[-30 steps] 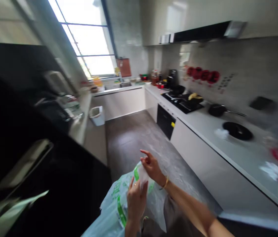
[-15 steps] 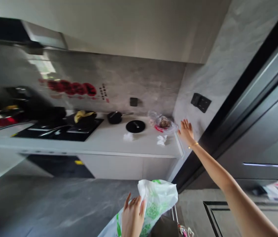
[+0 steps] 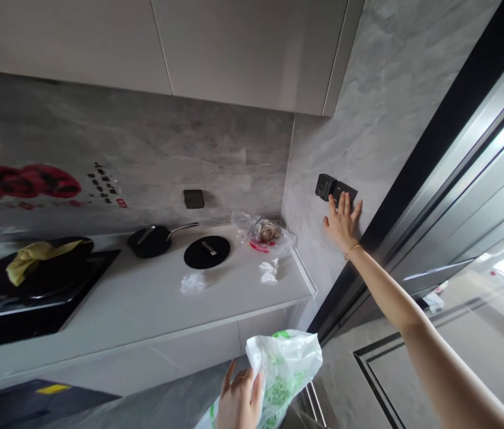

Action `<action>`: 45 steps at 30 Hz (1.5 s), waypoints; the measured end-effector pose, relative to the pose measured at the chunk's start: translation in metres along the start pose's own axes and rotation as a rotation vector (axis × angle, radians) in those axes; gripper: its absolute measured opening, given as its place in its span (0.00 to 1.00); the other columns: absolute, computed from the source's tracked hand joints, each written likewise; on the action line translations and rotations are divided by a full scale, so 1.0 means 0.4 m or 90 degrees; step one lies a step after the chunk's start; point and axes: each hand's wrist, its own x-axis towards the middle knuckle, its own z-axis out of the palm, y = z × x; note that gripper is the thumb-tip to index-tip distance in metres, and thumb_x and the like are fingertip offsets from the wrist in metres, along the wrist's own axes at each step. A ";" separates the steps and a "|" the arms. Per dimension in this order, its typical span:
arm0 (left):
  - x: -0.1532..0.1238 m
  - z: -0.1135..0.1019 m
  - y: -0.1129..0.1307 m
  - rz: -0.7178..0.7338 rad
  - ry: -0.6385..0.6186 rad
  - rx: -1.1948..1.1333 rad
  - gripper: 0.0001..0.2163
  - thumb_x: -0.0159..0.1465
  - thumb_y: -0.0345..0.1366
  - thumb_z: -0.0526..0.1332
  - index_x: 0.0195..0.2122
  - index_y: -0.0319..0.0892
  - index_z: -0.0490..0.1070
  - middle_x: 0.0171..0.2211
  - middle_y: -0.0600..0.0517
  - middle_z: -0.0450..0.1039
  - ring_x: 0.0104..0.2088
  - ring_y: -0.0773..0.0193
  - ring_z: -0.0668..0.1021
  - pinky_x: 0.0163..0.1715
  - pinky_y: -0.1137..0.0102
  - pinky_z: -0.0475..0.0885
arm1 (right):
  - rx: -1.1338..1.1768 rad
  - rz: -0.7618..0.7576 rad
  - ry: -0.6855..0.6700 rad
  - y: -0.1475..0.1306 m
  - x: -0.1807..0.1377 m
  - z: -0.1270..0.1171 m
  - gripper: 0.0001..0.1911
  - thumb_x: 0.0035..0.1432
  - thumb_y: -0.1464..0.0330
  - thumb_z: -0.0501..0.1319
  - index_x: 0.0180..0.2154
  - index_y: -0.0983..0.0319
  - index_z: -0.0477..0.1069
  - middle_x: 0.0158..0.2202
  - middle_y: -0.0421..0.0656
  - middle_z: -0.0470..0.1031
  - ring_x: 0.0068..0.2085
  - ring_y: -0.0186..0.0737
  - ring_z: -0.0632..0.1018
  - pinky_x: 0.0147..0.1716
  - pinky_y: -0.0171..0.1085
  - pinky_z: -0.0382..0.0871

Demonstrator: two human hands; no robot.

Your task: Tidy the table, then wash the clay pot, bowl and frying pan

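Note:
My right hand (image 3: 342,223) is stretched out to the grey wall, fingers flat and spread, with the fingertips on the black wall switch panel (image 3: 335,187). A thin gold bracelet sits on that wrist. Low in the picture my left hand (image 3: 238,401) grips the bunched top of a white plastic bag with green print (image 3: 284,369), which hangs in front of me.
A white counter (image 3: 154,301) holds a small black pan (image 3: 150,240), a flat black lid (image 3: 207,251), a clear bag of food (image 3: 263,232) and crumpled tissues (image 3: 270,271). A black hob (image 3: 33,292) with a yellow cloth is at left. A dark door frame (image 3: 417,173) stands right.
The view swung right from the kitchen aisle to the counter's end. My right hand left the bag and rose to the wall switch. My left hand kept the bag.

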 end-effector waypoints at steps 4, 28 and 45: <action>0.043 -0.028 -0.044 0.013 0.019 -0.056 0.12 0.69 0.32 0.48 0.36 0.43 0.72 0.23 0.55 0.77 0.24 0.64 0.79 0.47 0.62 0.74 | -0.019 0.044 -0.010 -0.018 0.017 -0.009 0.38 0.60 0.63 0.53 0.67 0.69 0.44 0.68 0.63 0.45 0.68 0.59 0.46 0.58 0.67 0.34; -0.178 -0.510 -0.551 -0.491 -0.072 -0.107 0.13 0.65 0.44 0.55 0.36 0.41 0.74 0.34 0.47 0.77 0.40 0.56 0.77 0.45 0.61 0.70 | 1.029 -0.254 -0.553 -1.153 -0.511 -0.353 0.09 0.61 0.62 0.58 0.33 0.59 0.72 0.30 0.38 0.75 0.35 0.37 0.75 0.45 0.36 0.67; -0.635 -0.818 -0.826 -1.078 0.044 -0.286 0.32 0.55 0.57 0.59 0.56 0.42 0.67 0.56 0.44 0.71 0.55 0.50 0.72 0.54 0.63 0.66 | 1.360 0.068 -0.666 -1.746 -0.321 -0.349 0.14 0.56 0.56 0.63 0.37 0.59 0.69 0.29 0.37 0.72 0.26 0.31 0.70 0.28 0.31 0.66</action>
